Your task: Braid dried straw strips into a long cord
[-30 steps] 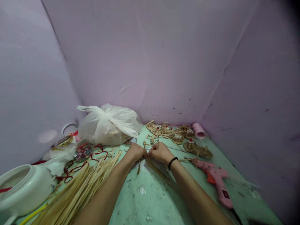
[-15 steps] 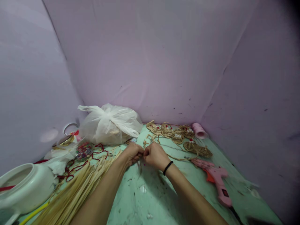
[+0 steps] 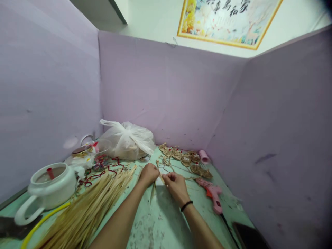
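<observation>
Pink glue gun (corded) near right hand

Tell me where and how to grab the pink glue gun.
Likely best: grip the glue gun by its handle, right hand coming from the near right. The handle slants toward the camera, and the nozzle points left, away from that side.

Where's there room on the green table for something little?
Biggest bare patch: the green tabletop between the left forearm and right forearm, nearer the camera than the left hand and right hand. A narrower strip lies between the right forearm and pink glue gun. Crowded: the left, with straw bundle and white pot; the back, with plastic bag and braided pieces.
</observation>
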{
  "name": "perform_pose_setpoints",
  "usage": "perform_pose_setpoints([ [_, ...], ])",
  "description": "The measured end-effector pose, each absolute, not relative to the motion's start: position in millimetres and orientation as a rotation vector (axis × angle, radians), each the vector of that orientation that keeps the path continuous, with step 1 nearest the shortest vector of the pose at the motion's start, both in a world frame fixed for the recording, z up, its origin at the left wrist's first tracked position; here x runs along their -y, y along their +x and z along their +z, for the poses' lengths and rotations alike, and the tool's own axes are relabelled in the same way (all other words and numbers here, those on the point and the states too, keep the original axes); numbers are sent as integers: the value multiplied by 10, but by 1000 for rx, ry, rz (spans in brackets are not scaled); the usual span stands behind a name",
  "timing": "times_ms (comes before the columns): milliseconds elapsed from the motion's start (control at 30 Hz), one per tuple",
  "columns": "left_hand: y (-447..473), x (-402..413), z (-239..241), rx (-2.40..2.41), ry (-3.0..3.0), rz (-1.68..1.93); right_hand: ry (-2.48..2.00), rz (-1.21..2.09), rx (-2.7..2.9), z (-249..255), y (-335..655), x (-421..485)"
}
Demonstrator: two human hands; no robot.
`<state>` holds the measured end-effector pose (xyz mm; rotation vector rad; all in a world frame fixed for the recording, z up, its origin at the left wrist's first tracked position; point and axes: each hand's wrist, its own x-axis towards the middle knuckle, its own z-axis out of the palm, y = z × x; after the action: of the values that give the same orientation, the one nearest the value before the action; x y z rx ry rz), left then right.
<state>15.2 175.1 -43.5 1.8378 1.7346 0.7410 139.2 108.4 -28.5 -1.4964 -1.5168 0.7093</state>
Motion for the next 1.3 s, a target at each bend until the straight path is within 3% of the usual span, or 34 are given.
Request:
perform_pose_setpoints([
  [233, 169, -1609, -432, -1893, 1963, 730, -1498, 542, 1435, -562, 1472, -559],
  [1300, 101, -1727, -407, -1683, 1932, 817, -1611, 516, 1546, -544, 1428, -656],
])
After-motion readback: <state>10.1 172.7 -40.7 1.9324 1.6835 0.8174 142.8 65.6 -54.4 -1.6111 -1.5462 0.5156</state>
